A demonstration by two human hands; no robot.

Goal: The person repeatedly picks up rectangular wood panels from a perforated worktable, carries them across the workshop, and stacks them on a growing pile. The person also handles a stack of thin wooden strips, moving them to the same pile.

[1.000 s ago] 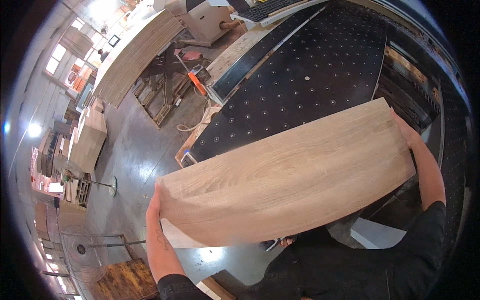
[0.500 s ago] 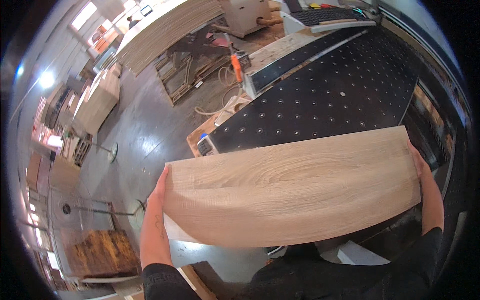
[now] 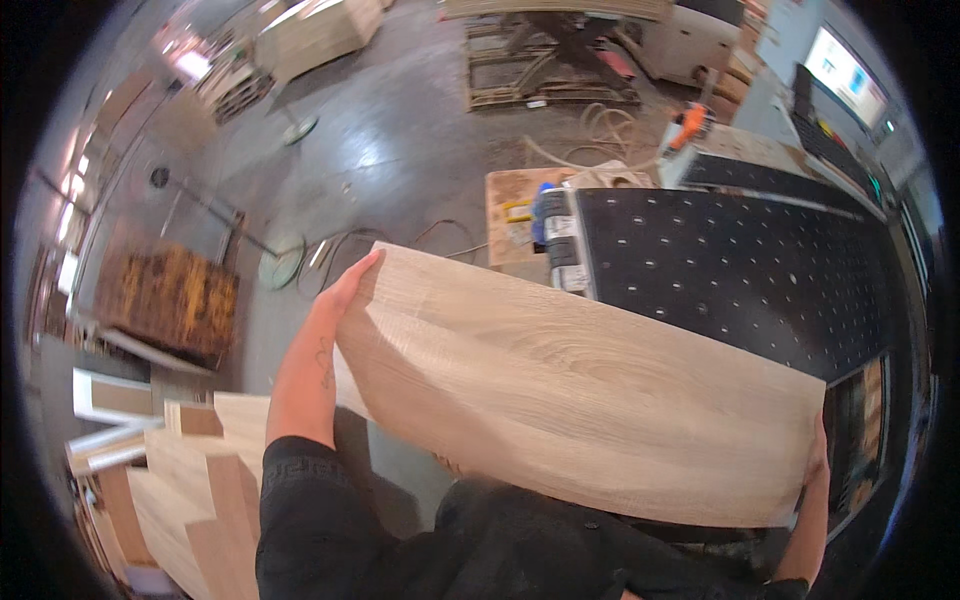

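A wide wood-grain board point(image 3: 590, 385) spans the space in front of my body, held at its two short ends. My left hand point(image 3: 350, 285) grips its far left corner, the fingers hidden behind the edge. At the opposite end my right hand point(image 3: 818, 455) is closed on the board's right edge, only partly in sight. The board slants, its left end farther from me than its right. Beyond it lies a black work table point(image 3: 740, 265) dotted with rows of round studs, which the board partly covers in this view.
To the lower left, several wood-grain boards point(image 3: 185, 500) lie stacked. A fan stand point(image 3: 280, 262) and a stained wooden block point(image 3: 165, 305) are at the left. Cables point(image 3: 440, 232) lie on the floor. An orange tool point(image 3: 690, 125) and a keyboard point(image 3: 840, 150) sit at the far right.
My view has turned left, bringing the board stack into sight. The board has tilted, its left end swinging farther away and its right end nearer. Both hands still hold it.
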